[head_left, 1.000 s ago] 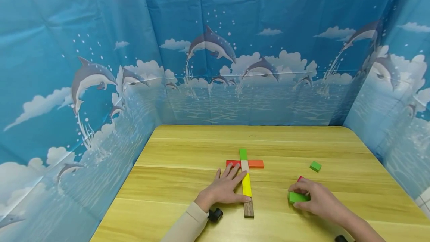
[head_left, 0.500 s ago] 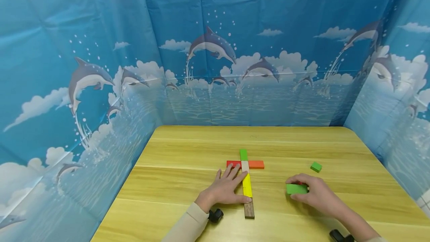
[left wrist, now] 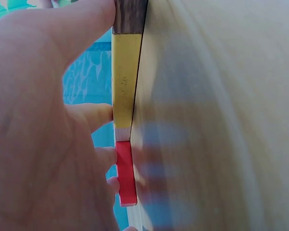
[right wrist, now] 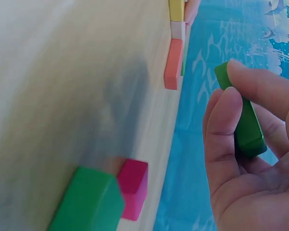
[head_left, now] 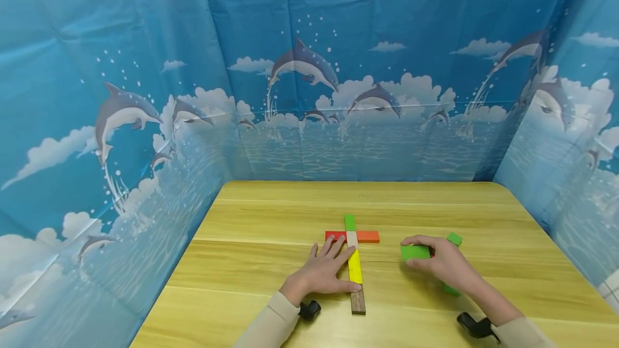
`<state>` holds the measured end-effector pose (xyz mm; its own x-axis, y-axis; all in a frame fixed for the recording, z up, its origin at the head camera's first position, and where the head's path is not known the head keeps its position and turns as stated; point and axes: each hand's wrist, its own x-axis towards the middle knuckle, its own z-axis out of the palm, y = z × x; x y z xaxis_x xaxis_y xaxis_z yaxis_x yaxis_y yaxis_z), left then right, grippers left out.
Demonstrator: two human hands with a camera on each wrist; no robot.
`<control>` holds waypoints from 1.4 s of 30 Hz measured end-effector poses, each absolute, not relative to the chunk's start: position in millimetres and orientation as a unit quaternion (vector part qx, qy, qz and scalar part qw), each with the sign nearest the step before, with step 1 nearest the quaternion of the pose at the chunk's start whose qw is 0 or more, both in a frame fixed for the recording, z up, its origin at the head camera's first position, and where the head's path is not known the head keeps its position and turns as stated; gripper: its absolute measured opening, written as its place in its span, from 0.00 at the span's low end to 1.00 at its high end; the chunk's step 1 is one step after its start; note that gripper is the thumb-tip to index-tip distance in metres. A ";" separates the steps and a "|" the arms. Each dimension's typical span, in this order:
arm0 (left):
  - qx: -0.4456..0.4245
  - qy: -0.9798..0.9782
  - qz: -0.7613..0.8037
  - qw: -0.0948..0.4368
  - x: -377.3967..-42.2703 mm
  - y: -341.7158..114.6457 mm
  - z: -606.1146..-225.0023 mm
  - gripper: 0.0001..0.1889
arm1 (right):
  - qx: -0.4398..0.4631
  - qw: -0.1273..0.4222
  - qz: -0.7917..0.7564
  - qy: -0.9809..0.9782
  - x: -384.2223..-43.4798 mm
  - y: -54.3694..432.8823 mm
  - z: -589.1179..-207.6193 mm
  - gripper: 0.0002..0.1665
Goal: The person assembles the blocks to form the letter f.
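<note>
A cross of flat blocks lies on the table: green (head_left: pixel 350 222) at the far end, red (left wrist: pixel 126 173) on the left, orange (head_left: pixel 368 237) on the right, a pale one (head_left: pixel 352 239) in the middle, then yellow (head_left: pixel 355 267) and dark brown (head_left: pixel 358 303) toward me. My left hand (head_left: pixel 321 274) is spread beside it, fingertips at the red and yellow blocks, thumb at the brown one. My right hand (head_left: pixel 450 262) pinches a green block (right wrist: pixel 245 118) between thumb and fingers, raised over the table right of the cross.
Under the right wrist another green block (head_left: pixel 451 289) lies on the table, with a pink block (right wrist: pixel 134 187) near it. Beyond the right hand lies a small green block (head_left: pixel 454 238). Dolphin-printed curtains (head_left: pixel 309 144) stand around the table's far and side edges.
My right hand has moved left and away from me with the green block, uncovering another green block behind it. The left hand and the cross stay in place.
</note>
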<state>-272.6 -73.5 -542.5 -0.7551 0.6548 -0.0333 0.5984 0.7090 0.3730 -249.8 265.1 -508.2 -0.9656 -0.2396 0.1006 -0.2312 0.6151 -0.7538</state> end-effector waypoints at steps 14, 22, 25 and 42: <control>0.341 0.921 0.169 0.082 -274.1 -69.7 -545.9 0.50 | -0.134 -0.013 -0.443 0.886 -270.0 250.2 -499.3 0.24; 0.342 0.920 0.172 0.082 -273.7 -69.2 -545.4 0.50 | -0.112 -0.012 -0.469 0.876 -287.2 245.2 -499.8 0.24; 0.341 0.920 0.172 0.081 -273.8 -69.0 -545.4 0.50 | -0.120 -0.011 -0.471 0.874 -294.7 243.4 -500.3 0.23; 0.330 0.929 0.149 0.080 -273.4 -70.9 -548.4 0.51 | -0.120 -0.021 -0.461 0.879 -334.9 223.0 -497.8 0.21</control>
<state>-273.4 -70.9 -548.4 -0.7702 0.6359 -0.0494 0.5885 0.7383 0.3295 -334.9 223.0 -497.8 -0.9702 -0.1923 0.1472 -0.2304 0.5453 -0.8060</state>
